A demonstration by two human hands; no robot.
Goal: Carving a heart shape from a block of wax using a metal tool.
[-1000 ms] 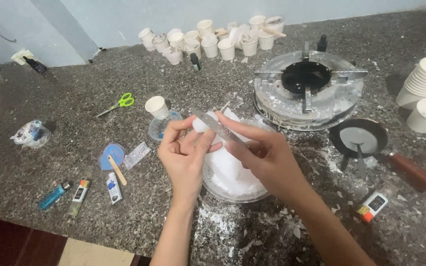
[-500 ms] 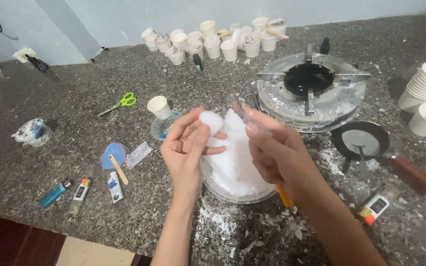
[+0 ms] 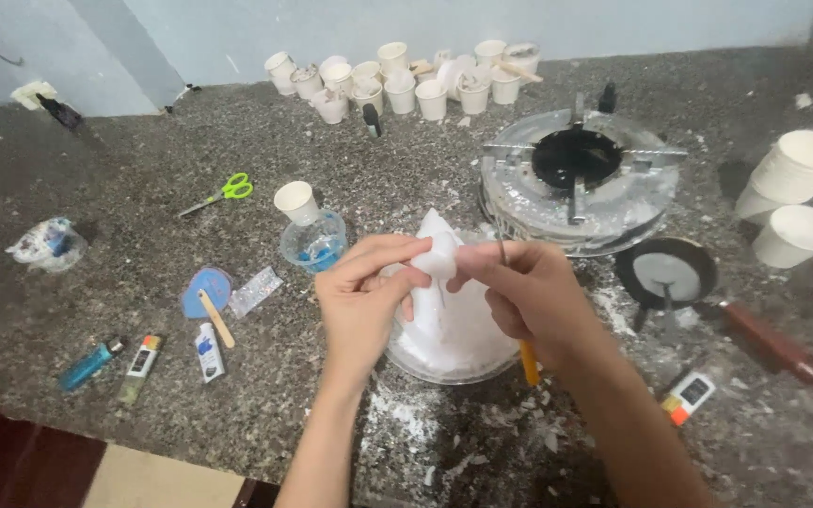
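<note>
white wax, a lump (image 3: 437,252) of it, sits pinched between both hands above a clear bowl (image 3: 452,362) heaped with more white flakes at the middle of the speckled stone worktop (image 3: 124,202). the left hand (image 3: 364,301) has its thumb and fingers pressed on the lump's left side; the right hand (image 3: 524,292) pinches its right side, and a thin metal rod (image 3: 502,249) sticks up from that grip. below the right hand a yellow stick (image 3: 528,362) pokes out beside the bowl's rim. what the curled lower fingers of the right hand do cannot be told.

just left of the hands stands a small clear cup (image 3: 314,243) with blue bits in it, a white paper cup (image 3: 295,201) touching its far side. farther left lie green scissors (image 3: 221,193). near left of the bowl are a blue disc (image 3: 201,293) with a wooden stick (image 3: 215,317) across it, a small white tube (image 3: 208,340), a blue lighter (image 3: 88,363) and a second lighter (image 3: 141,356). a crumpled bag (image 3: 45,243) lies at the left edge.

right and far of the bowl is a foil-wrapped gas burner (image 3: 578,174). near it, to the right, a small dark pan (image 3: 665,273) with a red-brown handle rests on the worktop. stacked white cups (image 3: 797,167) stand at the far right. a row of small white cups (image 3: 397,85) lines the far edge by the wall. white crumbs (image 3: 406,423) scatter the near worktop.
</note>
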